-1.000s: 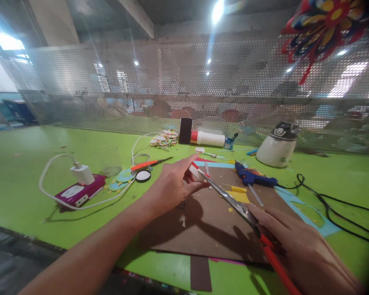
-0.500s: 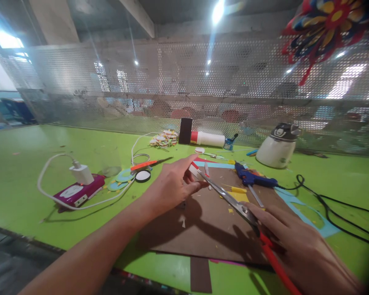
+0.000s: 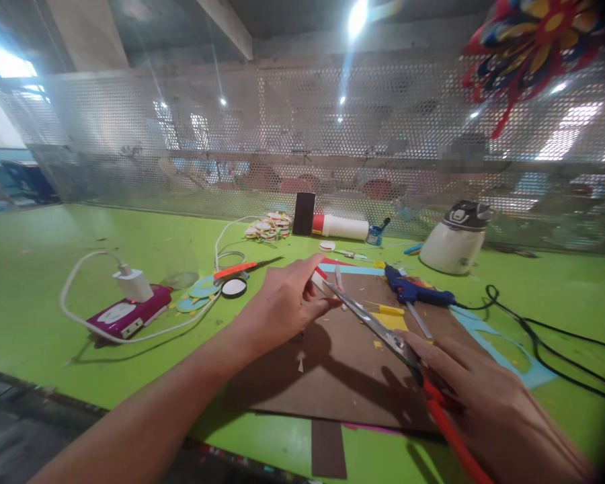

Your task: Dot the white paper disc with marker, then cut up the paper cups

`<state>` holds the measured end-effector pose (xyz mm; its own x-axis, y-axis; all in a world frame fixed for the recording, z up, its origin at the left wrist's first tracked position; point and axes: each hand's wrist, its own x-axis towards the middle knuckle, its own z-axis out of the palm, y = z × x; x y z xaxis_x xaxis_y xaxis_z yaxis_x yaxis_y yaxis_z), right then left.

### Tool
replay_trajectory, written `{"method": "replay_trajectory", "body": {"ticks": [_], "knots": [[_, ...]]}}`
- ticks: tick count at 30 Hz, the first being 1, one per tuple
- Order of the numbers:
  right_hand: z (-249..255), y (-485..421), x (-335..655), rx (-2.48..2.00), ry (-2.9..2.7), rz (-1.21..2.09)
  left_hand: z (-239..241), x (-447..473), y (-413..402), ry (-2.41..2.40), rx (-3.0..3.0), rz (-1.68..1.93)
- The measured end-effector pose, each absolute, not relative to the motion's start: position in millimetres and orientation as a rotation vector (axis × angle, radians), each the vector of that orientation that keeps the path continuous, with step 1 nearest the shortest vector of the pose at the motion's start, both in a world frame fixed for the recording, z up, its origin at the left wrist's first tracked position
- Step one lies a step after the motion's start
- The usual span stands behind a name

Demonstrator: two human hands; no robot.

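Observation:
My left hand [image 3: 282, 306] pinches a small white-and-red paper piece [image 3: 320, 279] above a brown cardboard sheet [image 3: 353, 366]. My right hand [image 3: 489, 407] grips the red handles of a pair of scissors [image 3: 383, 334]. The steel blades point up and left, and their tips meet the paper piece at my left fingertips. Yellow paper scraps [image 3: 390, 319] lie on the cardboard under the blades.
A blue glue gun [image 3: 413, 292] with a black cord [image 3: 544, 333] lies right of the blades. A white kettle-like pot [image 3: 456, 238], a glue bottle [image 3: 340, 227], paper discs [image 3: 269, 227], a knife [image 3: 245, 269], a pink device [image 3: 128, 316] with charger sit on the green table [image 3: 55, 269].
The scissor blades have closed slightly on the paper piece. Both hands stay nearly where they were.

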<state>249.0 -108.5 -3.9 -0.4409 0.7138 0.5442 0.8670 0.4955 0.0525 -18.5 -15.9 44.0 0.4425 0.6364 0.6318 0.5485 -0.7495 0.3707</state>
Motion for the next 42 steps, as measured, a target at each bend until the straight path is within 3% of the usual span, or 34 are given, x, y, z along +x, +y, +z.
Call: {"method": "replay_trajectory", "body": {"ticks": [30, 42], "knots": [[14.4, -109.5, 239.4, -1.293, -2.297, -0.54, 48.3, -16.5, -19.2, 1.159, 2.56, 1.074], [14.4, -108.1, 243.2, -1.394, -2.222, -0.181, 49.8, -19.2, -17.9, 1.298, 2.612, 0.95]]}}
